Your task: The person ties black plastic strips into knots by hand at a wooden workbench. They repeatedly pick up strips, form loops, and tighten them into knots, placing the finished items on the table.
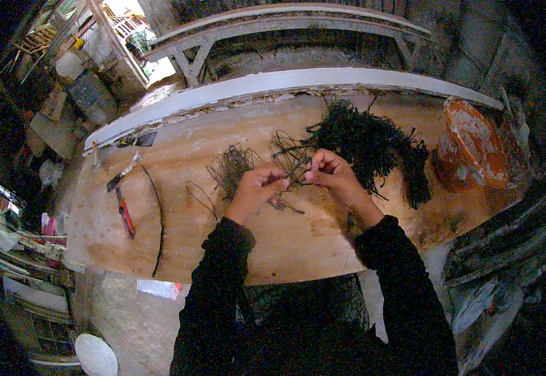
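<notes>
Over the middle of the wooden table, my left hand point(259, 192) and my right hand point(334, 177) are close together, each with thumb and fingers pinched. Between them run thin dark cords point(295, 174), which look like string or fine wire. Just beyond my left hand lies a loose bunch of looped dark strands point(230, 164). A thick heap of black-green cords point(364, 141) covers the table beyond my right hand, with a tied-looking bundle point(416, 174) at its right end. The fingers partly hide what they grip.
At the left lie a red-handled cutter point(124, 214), a dark-bladed tool with a pale handle point(124, 172) and a long curved black strip point(159, 219). A stained orange bucket point(473, 144) is at the right. A white raised board point(273, 83) edges the table's far side; behind stands a bench point(298, 26).
</notes>
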The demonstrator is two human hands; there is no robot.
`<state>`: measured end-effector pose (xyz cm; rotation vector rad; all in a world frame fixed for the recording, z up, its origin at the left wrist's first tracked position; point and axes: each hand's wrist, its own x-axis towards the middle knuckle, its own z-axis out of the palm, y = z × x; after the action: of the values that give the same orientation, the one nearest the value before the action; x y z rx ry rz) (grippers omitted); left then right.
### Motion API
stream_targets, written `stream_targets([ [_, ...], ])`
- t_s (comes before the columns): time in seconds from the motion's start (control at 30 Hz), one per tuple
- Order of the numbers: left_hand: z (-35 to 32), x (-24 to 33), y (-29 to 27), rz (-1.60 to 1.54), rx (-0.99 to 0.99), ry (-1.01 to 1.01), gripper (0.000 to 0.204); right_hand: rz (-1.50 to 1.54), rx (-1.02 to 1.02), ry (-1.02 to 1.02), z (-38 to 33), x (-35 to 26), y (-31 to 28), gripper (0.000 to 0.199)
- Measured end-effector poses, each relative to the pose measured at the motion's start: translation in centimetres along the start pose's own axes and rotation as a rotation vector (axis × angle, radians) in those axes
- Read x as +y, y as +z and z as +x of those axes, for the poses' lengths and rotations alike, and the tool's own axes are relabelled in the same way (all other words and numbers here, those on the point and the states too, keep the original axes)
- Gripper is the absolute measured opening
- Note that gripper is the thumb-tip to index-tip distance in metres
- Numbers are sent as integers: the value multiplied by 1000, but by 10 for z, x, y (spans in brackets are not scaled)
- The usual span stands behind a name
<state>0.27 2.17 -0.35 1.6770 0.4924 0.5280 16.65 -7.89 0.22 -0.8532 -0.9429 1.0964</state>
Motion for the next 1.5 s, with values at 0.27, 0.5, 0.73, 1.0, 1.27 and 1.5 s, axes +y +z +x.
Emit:
stream_targets([
  [0.27,-8,5,12,-190,-383,-40,6,-784,373,-294,11,17,-7,15],
  [0.5,-3,11,-10,-37,350,-9,9,-663,251,-330,9,13,-10,5],
  [0.73,2,6,-17,155,518,166,3,-586,-379,-247,-16,11,34,12],
  [1.0,2,-7,-4,236,331,134,7,-433,-113,-57,-15,-8,24,6],
  [1.27,-8,8,18,333,-341,172,12,-845,405,-268,2,-3,4,10],
  [1.5,-3,5,-1,85,-16,172,11,-986,415,-393,8,11,-14,13],
])
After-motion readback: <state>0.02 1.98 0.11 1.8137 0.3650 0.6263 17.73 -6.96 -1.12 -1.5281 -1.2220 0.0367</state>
